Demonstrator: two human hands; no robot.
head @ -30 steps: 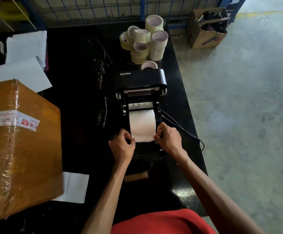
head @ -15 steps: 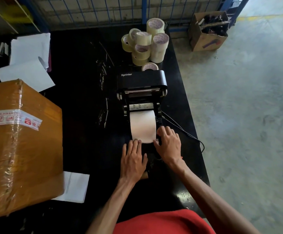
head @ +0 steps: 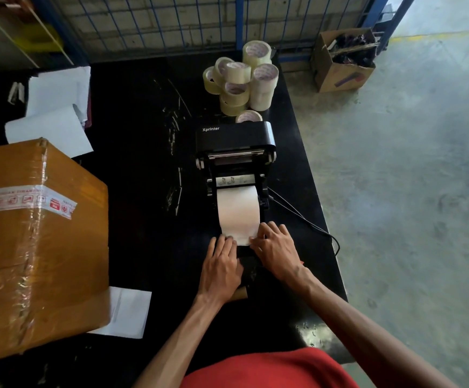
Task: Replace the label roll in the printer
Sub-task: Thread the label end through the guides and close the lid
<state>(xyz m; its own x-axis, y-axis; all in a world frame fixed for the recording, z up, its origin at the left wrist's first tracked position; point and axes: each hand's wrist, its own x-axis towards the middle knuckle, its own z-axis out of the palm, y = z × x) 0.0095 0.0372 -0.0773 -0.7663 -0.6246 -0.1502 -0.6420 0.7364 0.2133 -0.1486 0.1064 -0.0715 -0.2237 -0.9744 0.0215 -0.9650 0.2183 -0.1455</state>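
The black Xprinter label printer (head: 234,137) stands on the black table with its lid raised. A white label strip (head: 237,212) runs from the roll bay down over the printer's front. My left hand (head: 222,266) lies palm down, fingers stretched, with its fingertips on the strip's lower left corner. My right hand (head: 276,247) lies palm down with slightly bent fingers on the lower right corner. Neither hand grips anything. A brown cardboard core (head: 241,293) lies just in front of the printer, partly hidden by my left wrist.
A large taped cardboard box (head: 37,242) sits at my left. Several tape rolls (head: 241,82) are stacked behind the printer. White papers (head: 57,107) lie at far left, another sheet (head: 128,313) by the box. A black cable (head: 306,222) runs right toward the table edge (head: 325,208).
A second ago both hands pinched the end of the label strip. They have since flattened out, palms down, over the strip's end and the printer's front.
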